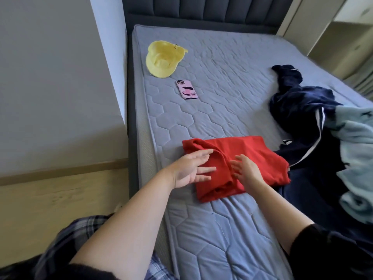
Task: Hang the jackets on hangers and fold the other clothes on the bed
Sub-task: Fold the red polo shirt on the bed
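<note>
A red garment lies folded into a rough rectangle on the grey quilted mattress, near its left edge. My left hand rests on the garment's left part with straight, spread fingers. My right hand lies flat on its middle, fingers straight and pointing left. To the right, a dark navy jacket with white stripes lies crumpled. A light blue fluffy garment is heaped over its right side.
A yellow cap and a phone in a pink case lie on the mattress at the back left. A dark padded headboard stands behind. Wooden floor and a grey wall are at left, pale shelves at right.
</note>
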Demonstrator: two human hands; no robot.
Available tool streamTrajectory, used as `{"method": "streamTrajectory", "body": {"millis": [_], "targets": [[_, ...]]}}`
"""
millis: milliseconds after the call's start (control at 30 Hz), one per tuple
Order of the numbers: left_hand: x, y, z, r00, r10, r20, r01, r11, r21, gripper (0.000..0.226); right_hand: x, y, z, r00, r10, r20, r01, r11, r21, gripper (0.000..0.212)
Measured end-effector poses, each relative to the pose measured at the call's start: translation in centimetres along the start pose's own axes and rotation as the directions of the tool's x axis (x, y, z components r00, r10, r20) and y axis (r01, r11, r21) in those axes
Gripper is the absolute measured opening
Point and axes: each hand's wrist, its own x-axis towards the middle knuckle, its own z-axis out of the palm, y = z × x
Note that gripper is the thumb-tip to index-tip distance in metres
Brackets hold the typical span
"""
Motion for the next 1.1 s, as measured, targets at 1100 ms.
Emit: {"method": "streamTrajectory", "body": {"millis": [1100], "targets": [[4.4,-7.7,0.4,0.835,-0.103,-0.540,0.218,0.964,0.153,0.038,6.0,-1.9,2.7,0.971,-0.222,-0.088,0.127,0.791,-0.598,0.049]]}}
